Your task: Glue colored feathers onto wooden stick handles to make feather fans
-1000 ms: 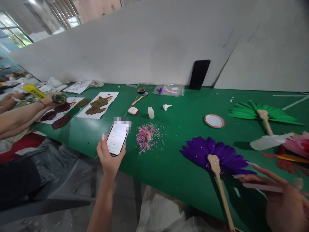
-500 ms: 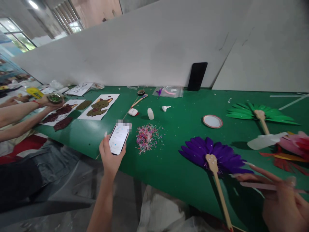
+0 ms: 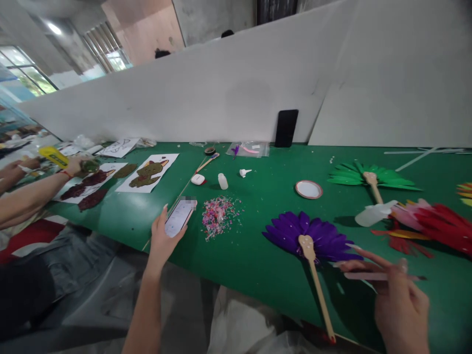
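Note:
My left hand is wrapped round a smartphone with its lit screen facing up, above the table's near edge. My right hand grips a thin pale pink stick-like tool with a dark end. Its fingertips reach the right side of a purple feather fan; whether they touch it I cannot tell. The fan lies flat, its wooden handle pointing towards me, with small pale dots on the handle's head. Colourful confetti-like bits lie in a heap right of the phone.
A green feather fan, translucent bottle, red feathers and round lid lie to the right. A small bottle and white nozzle stand centrally. A dark phone leans on the partition. A co-worker's arm reaches in left.
The view has shifted, so most table items sit further left. Both my hands keep their holds. On the left, the co-worker's hand with the jar has tilted over the paper.

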### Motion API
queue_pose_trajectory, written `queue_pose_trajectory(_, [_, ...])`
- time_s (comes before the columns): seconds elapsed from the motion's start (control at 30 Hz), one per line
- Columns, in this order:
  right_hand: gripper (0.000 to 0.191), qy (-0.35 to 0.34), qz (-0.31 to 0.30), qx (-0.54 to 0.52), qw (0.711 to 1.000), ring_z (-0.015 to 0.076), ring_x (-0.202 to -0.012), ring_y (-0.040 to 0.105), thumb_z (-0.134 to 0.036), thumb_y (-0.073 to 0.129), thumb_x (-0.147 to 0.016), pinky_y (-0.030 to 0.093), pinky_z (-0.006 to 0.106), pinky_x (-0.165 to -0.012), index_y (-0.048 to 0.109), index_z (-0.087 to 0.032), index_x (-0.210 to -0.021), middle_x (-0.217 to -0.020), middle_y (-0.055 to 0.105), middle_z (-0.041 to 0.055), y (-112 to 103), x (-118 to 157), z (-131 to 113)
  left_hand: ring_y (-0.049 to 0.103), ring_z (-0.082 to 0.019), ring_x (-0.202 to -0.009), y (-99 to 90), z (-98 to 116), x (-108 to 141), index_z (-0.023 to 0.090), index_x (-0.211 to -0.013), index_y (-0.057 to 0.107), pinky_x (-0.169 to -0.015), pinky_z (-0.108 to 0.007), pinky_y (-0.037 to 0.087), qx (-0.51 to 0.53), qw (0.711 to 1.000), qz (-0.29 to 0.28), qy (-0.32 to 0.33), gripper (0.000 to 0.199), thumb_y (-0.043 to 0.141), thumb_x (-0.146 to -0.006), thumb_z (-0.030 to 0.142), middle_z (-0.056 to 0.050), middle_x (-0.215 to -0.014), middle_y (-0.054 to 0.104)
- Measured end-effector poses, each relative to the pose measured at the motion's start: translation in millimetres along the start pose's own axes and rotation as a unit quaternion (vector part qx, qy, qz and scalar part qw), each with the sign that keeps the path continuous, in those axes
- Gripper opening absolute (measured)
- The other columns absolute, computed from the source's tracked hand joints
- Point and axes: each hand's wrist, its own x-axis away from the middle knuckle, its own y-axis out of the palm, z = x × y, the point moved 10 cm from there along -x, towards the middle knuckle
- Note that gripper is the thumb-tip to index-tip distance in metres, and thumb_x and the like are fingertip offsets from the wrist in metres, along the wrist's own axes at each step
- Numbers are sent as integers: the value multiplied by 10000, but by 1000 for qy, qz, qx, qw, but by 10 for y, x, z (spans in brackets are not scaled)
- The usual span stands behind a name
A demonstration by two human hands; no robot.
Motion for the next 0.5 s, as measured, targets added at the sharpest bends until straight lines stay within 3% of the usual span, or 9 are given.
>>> queue_pose_trajectory(0.1, [500, -8, -31, -1, 999, 237, -634, 671, -575, 445, -835, 519, 384, -653, 675, -134, -887, -616, 685, 62, 55, 3, -1, 464, -344, -1177, 123, 14, -121, 181, -1420, 254, -941, -477, 407, -58, 997, -53, 1, 883, 619, -693, 524, -184, -1288, 455])
queue_pose_trajectory(0.23, [524, -36, -66, -4, 997, 217, -623, 677, -566, 405, -858, 518, 358, -668, 685, -125, -889, -599, 688, 64, 165, 41, -121, 504, -376, -1123, 310, 187, -282, 153, -1418, 247, -886, -498, 422, -156, 983, -95, 19, 814, 509, -760, 555, -206, -1267, 495])
queue_pose_trajectory(0.37, [502, -45, -90, -25, 995, 212, -592, 667, -571, 423, -848, 516, 344, -631, 686, -145, -885, -589, 685, 50, 258, 65, -221, 535, -403, -1042, 418, 310, -375, 111, -1403, 273, -800, -528, 441, -215, 972, -90, 18, 720, 344, -835, 548, -247, -1200, 525])
queue_pose_trajectory(0.5, [481, -48, -112, -34, 992, 204, -589, 663, -555, 420, -859, 516, 325, -615, 696, -163, -887, -592, 689, 41, 316, 98, -288, 530, -435, -1008, 426, 456, -367, 41, -1377, 316, -763, -586, 426, -251, 964, -48, 74, 689, 296, -852, 488, -300, -1116, 538])
